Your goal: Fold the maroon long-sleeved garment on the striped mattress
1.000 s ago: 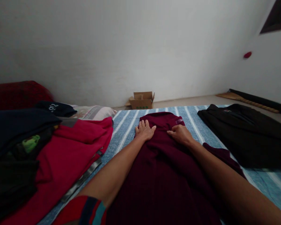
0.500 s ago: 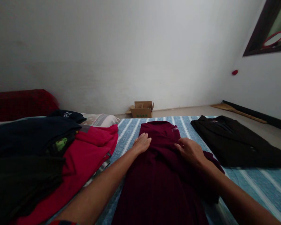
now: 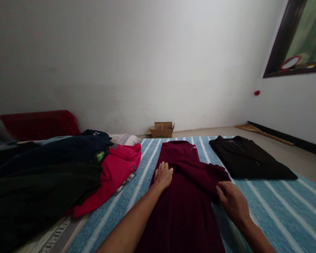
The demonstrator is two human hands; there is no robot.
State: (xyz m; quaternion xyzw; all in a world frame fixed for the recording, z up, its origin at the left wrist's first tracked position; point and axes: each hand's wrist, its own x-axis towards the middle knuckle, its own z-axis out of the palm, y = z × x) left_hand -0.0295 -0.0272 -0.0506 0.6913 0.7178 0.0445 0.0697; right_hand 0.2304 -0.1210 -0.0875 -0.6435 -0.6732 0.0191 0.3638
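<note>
A maroon long-sleeved top [image 3: 183, 211] lies lengthwise on the bed, its collar end pointing away from me. My left hand [image 3: 163, 175] rests on its left side below the shoulder, fingers lying on the cloth. At the right, my right hand [image 3: 232, 200] is closed on the outer part of the sleeve, thumb and fingers together at the cloth's edge. The sleeve is bent across and partly bunched. Beyond it on the right lies a folded black garment [image 3: 250, 158].
To the left are piled clothes: a red garment [image 3: 121, 163], a navy one [image 3: 65, 151] and a dark green one [image 3: 47, 189]. A blue striped sheet [image 3: 274, 200] covers the bed. An open cardboard box [image 3: 161, 131] stands by the wall beyond the bed.
My right hand has moved right and toward me, from the top's body to the sleeve, which now spreads out more. My left hand has slid slightly toward me. The view has shifted.
</note>
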